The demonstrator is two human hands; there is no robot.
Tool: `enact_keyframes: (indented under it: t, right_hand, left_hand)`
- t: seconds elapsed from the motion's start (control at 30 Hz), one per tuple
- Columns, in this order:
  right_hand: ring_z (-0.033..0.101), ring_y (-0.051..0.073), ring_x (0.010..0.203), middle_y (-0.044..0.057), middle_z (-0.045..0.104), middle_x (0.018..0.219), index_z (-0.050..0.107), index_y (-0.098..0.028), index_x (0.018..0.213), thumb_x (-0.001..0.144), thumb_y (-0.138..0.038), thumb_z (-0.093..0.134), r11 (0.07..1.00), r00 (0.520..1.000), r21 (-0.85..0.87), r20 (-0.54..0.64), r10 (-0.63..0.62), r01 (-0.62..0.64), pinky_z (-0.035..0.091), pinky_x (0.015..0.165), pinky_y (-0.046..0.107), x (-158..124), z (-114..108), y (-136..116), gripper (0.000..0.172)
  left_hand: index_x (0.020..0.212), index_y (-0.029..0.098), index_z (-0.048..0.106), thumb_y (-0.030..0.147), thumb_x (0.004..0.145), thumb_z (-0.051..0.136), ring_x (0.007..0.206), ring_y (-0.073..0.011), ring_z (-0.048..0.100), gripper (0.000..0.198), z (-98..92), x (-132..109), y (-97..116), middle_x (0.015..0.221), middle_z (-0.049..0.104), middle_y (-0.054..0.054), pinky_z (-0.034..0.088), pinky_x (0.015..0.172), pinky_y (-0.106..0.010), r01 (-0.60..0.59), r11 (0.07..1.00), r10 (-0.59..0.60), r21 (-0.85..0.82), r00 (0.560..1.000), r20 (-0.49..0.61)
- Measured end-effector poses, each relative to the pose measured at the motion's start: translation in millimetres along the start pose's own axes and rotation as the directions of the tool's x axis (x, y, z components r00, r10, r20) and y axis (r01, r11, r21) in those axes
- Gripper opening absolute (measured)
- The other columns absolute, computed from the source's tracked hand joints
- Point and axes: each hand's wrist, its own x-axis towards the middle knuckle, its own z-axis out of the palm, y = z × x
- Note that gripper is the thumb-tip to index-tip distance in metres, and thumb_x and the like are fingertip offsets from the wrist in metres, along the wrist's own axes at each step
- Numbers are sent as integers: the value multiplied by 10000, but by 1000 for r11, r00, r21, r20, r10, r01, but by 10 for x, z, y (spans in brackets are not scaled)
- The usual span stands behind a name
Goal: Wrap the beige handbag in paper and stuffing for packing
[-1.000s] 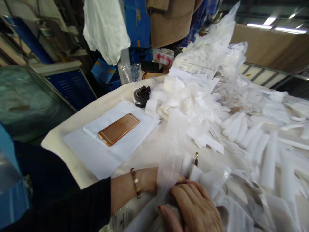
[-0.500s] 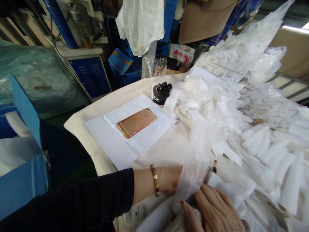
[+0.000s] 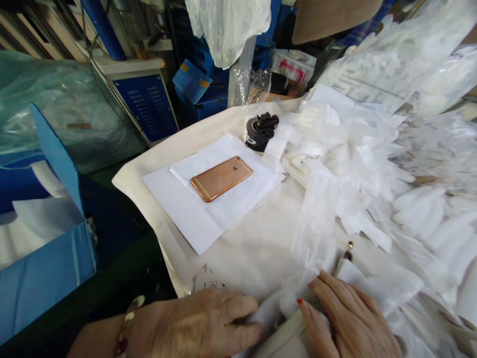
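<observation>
My left hand (image 3: 203, 323) lies at the bottom edge with a bracelet on the wrist. Its fingers are stretched flat towards a white folded piece (image 3: 270, 311) and touch its edge. My right hand (image 3: 350, 320) rests flat, fingers together, on the same white piece and a clear plastic sleeve (image 3: 316, 233) that rises from it. A pen (image 3: 347, 251) lies just above my right hand. A rose-gold phone (image 3: 222, 178) lies face down on white paper sheets (image 3: 186, 209), above my left hand.
Heaps of white folded pieces and plastic bags (image 3: 391, 149) cover the right side of the cloth-covered table (image 3: 257, 248). A black tape roll (image 3: 259, 134) stands behind the phone. A blue box (image 3: 40, 248) sits at the left beside the table edge; blue machines stand behind.
My left hand has pulled back from under the plastic sleeve towards the table's near edge and now lies flat. The view has shifted left and down. My right hand stayed on the white piece.
</observation>
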Motion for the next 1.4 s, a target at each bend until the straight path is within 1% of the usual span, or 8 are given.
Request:
enact_keyframes:
  t: [0.1, 0.37, 0.47, 0.57, 0.7, 0.93, 1.17, 1.4]
  right_hand:
    - [627, 217, 957, 79, 674, 1082, 612, -168, 1063, 877, -357, 408, 1000, 999, 1, -29, 25, -25, 438, 832, 354, 42, -31, -20, 334]
    - [633, 203, 909, 60, 682, 1042, 608, -157, 1055, 886, -377, 401, 995, 995, 72, -61, 74, -70, 402, 829, 349, 92, -22, -44, 346]
    - [634, 189, 899, 49, 684, 1034, 611, -165, 1035, 878, -359, 426, 993, 996, 94, -55, 72, -66, 400, 841, 334, 86, -26, -31, 311]
    - [632, 183, 902, 39, 685, 1027, 610, -170, 1031, 876, -347, 426, 991, 995, 113, -52, 81, -74, 399, 850, 331, 97, -26, -21, 299]
    - [624, 175, 919, 23, 686, 1016, 618, -181, 1009, 874, -320, 427, 987, 995, 130, -26, 97, -93, 403, 853, 323, 116, -28, -12, 272]
    - [617, 177, 914, 15, 679, 1014, 625, -207, 988, 850, -287, 484, 976, 986, 159, -42, 161, -152, 423, 846, 324, 120, -56, -58, 213]
    - [607, 161, 886, 2, 664, 966, 608, -229, 935, 853, -253, 498, 935, 964, 256, -34, 263, -246, 428, 826, 312, 134, -64, -79, 139]
    - [592, 141, 847, -14, 642, 900, 585, -231, 851, 860, -224, 481, 907, 956, 322, -15, 293, -272, 416, 824, 302, 117, -65, -79, 105]
  left_hand:
    - [942, 107, 585, 127, 902, 399, 631, -138, 479, 191, -3, 144, -49, 866, 578, -43, 402, 560, -249, -197, 944, 177, 266, 979, 98]
    - [557, 190, 319, 84, 794, 517, 599, -119, 431, 327, 298, 425, -232, 615, 466, 3, 361, 516, -236, -347, 938, 345, -13, 935, -82]
    - [567, 185, 330, 42, 734, 487, 579, -113, 427, 270, 404, 452, -170, 579, 436, 19, 316, 492, -225, -228, 934, 144, -277, 945, -293]
    - [613, 175, 442, 32, 661, 503, 565, -88, 449, 162, 414, 529, -13, 614, 482, 36, 328, 512, -185, 101, 783, -290, -614, 932, -216]
    - [633, 177, 476, 50, 588, 560, 499, -75, 385, 159, 383, 696, 159, 555, 464, 61, 259, 433, -179, 478, 462, -687, -747, 726, 40]
    - [505, 165, 456, 117, 610, 505, 507, -83, 382, 126, 498, 615, 101, 510, 432, 38, 266, 491, -208, 232, 575, -550, -784, 819, -161]
    - [456, 183, 370, 200, 513, 550, 464, -77, 265, 190, 594, 779, 104, 428, 325, 61, 177, 443, -231, 278, 328, -726, -903, 686, -52]
    - [552, 178, 384, 335, 694, 503, 541, -95, 291, 242, 508, 654, 150, 528, 328, 44, 234, 516, -242, 284, 474, -640, -834, 761, -105]
